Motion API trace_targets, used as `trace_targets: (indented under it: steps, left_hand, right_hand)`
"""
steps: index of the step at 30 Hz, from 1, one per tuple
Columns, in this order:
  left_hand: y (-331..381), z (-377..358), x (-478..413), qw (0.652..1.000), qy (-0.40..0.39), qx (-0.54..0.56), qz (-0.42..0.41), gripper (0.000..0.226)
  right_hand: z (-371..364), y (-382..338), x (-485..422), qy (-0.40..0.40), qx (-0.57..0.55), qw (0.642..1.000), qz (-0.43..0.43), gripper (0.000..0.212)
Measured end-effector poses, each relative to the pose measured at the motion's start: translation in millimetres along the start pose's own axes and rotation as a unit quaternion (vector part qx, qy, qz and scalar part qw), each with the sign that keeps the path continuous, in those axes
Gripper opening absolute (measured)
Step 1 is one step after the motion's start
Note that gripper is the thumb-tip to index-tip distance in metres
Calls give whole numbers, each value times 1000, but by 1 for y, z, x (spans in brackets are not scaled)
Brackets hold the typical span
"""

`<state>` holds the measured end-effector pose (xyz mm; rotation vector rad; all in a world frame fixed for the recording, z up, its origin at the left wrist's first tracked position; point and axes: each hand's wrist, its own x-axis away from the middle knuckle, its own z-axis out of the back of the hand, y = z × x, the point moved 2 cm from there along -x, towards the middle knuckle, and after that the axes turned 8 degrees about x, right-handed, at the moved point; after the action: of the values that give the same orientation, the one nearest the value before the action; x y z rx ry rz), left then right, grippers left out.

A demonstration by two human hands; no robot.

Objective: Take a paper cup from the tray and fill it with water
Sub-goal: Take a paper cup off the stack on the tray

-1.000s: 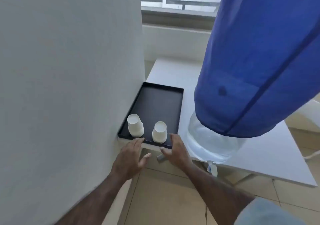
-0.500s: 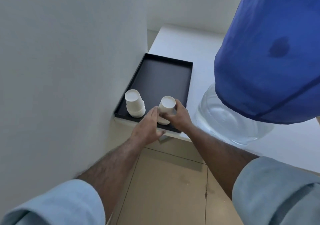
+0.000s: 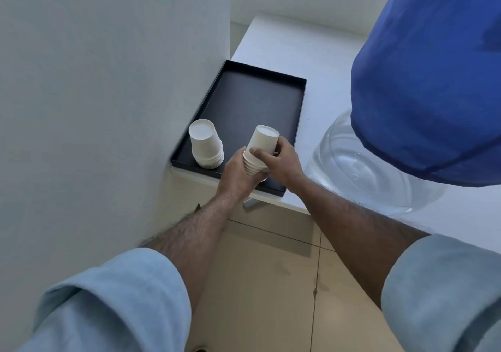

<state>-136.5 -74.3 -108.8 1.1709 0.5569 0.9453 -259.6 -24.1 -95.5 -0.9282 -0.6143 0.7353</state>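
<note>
Separating one paper cup from a stack is, as I judge it, the step in hand, and no water is in any cup yet. Near the middle of the frame the two hands come together around the right stack of cups (image 3: 256, 159), which stands upside down at the lower edge of the black tray (image 3: 296, 113). The left hand (image 3: 237, 174) closes around the lower rims of this stack and seems to keep them down, while the right hand (image 3: 279, 161) closes on the top cup (image 3: 263, 141), thumb on its near side and fingers behind it. This top cup leans a little to the right and looks partly lifted from the others, though I cannot tell if it is already free. A second stack of cups (image 3: 206, 145) stands untouched just to the left, near the white wall (image 3: 108, 80). The next move, I think, calls for pulling the top cup fully off while the left hand holds the rest, then turning it upright, because its bottom points up now. After that it must go to the large clear water bottle (image 3: 360, 172) under the blue cover (image 3: 433, 80), at the right of the frame on the white table (image 3: 320, 61); a tap is not visible here.
</note>
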Motion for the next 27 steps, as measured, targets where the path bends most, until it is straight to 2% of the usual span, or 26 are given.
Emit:
trace_targets:
  steps: [7,12,18,22,27]
  left_hand:
    - [-4,-1,-1,999,15,28,6,63]
    - [-1,0,-1,999,22,38,23,63]
    - [0,-4,-2,998,42,39,23,57]
    - [0,-7,0,999,41,25,20,58]
    - [2,-5,-4,1000,20,-3,21,59]
  right_hand:
    - [-3,2,-1,-9,-36,999,8,59]
    - [-4,2,0,0,-55,998,14,50]
    - [-13,-4,-1,43,-118,992,-10,63]
    - [-17,-3,-1,77,-159,984,-30,51]
    - [-13,-7,-3,106,-171,979,-22,47]
